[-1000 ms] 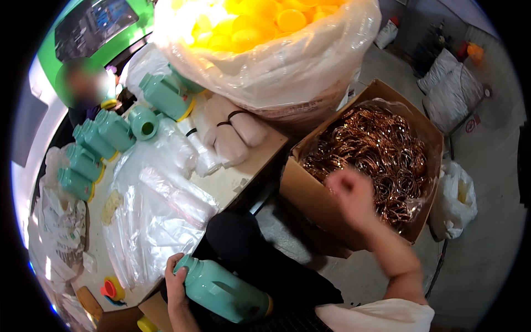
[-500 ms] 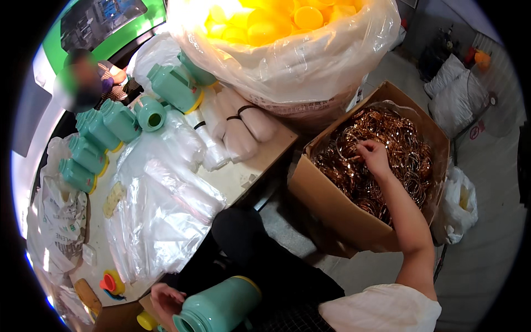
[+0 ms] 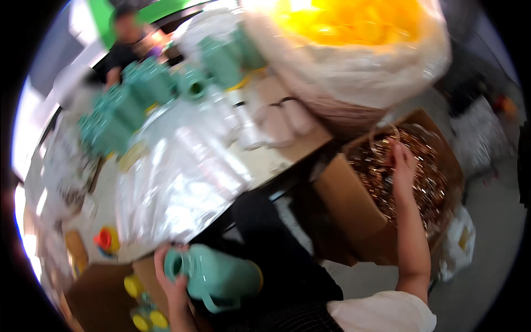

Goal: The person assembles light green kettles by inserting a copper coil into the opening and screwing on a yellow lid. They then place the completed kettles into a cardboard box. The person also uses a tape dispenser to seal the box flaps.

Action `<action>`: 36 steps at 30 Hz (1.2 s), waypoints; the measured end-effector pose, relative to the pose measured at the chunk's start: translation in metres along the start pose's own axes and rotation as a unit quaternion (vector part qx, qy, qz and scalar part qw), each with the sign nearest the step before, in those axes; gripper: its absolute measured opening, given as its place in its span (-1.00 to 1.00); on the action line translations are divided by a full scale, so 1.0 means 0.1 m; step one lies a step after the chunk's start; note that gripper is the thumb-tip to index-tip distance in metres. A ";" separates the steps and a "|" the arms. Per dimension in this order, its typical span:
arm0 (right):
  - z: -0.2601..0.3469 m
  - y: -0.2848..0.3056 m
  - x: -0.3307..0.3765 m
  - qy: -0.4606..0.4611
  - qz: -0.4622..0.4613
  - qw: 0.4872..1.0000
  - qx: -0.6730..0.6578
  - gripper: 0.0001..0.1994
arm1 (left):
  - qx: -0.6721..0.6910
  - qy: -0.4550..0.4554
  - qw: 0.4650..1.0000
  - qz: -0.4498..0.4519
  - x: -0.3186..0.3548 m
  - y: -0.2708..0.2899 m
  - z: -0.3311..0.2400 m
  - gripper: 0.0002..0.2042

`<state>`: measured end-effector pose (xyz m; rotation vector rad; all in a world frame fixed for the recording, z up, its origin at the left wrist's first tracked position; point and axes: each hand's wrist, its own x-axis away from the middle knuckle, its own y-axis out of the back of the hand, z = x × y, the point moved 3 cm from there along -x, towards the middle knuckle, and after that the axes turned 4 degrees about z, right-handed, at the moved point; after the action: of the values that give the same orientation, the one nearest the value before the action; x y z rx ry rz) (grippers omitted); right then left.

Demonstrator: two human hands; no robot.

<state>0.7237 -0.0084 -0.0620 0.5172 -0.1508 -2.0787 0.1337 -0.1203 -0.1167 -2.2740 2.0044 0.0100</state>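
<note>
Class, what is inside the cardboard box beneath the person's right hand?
The cardboard box holds heaped, shiny copper-coloured rings. The right hand and forearm hide some; anything below the top layer is covered.

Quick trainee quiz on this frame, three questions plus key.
1. The right hand holds:
a) nothing
b) a thin ring
c) the green jug

2. True or false: the jug in the left hand stands upright.

3. Fill in: the objects in the large plastic sack are coloured ____.

Key: 1 b; 2 false, it lies tipped over, mouth toward the left; 3 yellow.
</note>
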 end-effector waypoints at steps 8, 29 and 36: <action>0.66 -2.44 1.30 0.110 0.251 0.960 -0.054 -0.69 | 0.127 0.185 0.965 0.137 -0.46 -0.13 0.65 -0.18; 0.65 -3.00 2.29 0.089 0.427 0.857 -0.275 -0.85 | 0.103 0.036 0.992 0.067 -0.15 -0.20 0.59 -0.35; 0.64 -3.12 2.53 -0.055 0.430 0.805 -0.404 -0.88 | 0.055 0.109 0.992 0.010 0.06 -0.16 0.46 -0.30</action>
<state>0.3363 -0.0589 -0.1758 -0.2024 0.3757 -1.0958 0.1532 -0.1204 -0.1613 -2.2710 2.0700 -0.3542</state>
